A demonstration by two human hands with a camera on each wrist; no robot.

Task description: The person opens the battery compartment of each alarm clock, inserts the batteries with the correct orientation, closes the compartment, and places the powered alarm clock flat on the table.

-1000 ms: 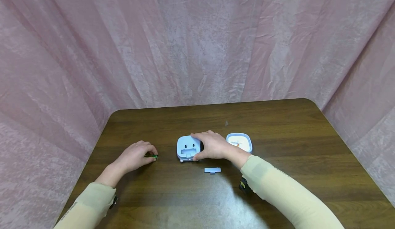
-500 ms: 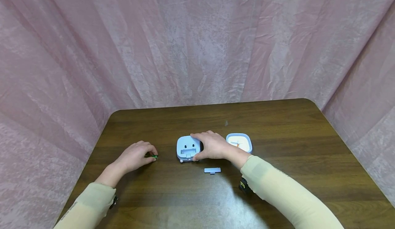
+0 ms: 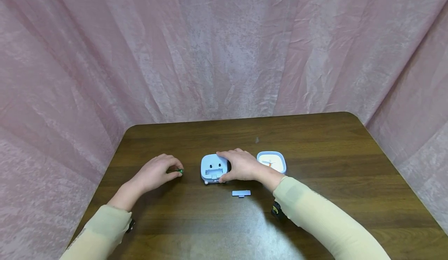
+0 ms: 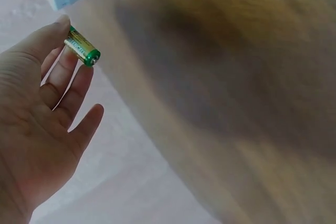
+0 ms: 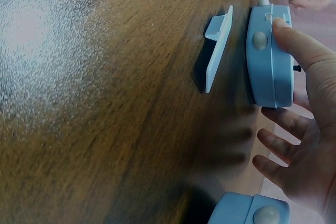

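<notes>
My left hand (image 3: 156, 173) pinches a green and yellow battery (image 4: 82, 47) between thumb and fingers, left of a light blue clock (image 3: 209, 161). This clock lies face down with its back up, and its battery compartment is open. From the right side, my right hand (image 3: 241, 165) grips the clock, thumb on the near edge and a finger on the far edge. On the table just in front of it lies the small blue battery cover (image 3: 241, 193), which the right wrist view shows apart from the clock.
A second light blue clock (image 3: 276, 160) lies face up right of my right hand, partly behind the wrist. The brown wooden table (image 3: 315, 143) ends at pink curtains (image 3: 224, 57) along the back and sides.
My left hand has lifted the battery from the table and moved slightly to the right and away. My right hand and both clocks have stayed put.
</notes>
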